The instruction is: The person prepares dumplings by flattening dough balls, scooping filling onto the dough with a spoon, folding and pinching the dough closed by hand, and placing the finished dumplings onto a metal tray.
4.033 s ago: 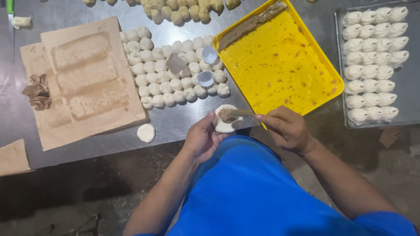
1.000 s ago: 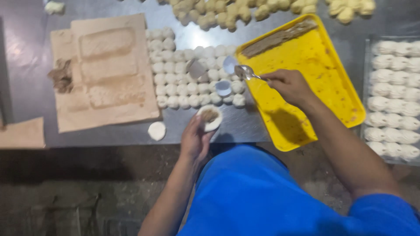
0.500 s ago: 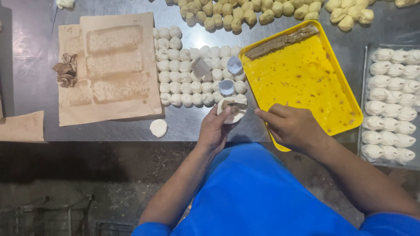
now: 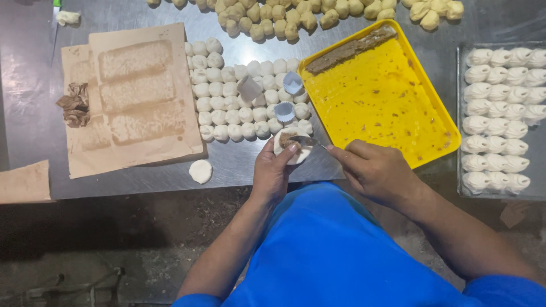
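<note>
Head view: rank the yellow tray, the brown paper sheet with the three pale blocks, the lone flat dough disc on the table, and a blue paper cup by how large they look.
1. yellow tray and brown paper sheet: look about alike, so I won't rank them.
2. flat dough disc
3. blue paper cup, only slightly smaller than the disc.

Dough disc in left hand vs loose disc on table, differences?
The held dough disc sits cupped in the left hand with brown filling on it, and the spoon in the right hand touches it. The loose disc lies flat on the metal table, bare and untouched. Both are pale and round.
</note>
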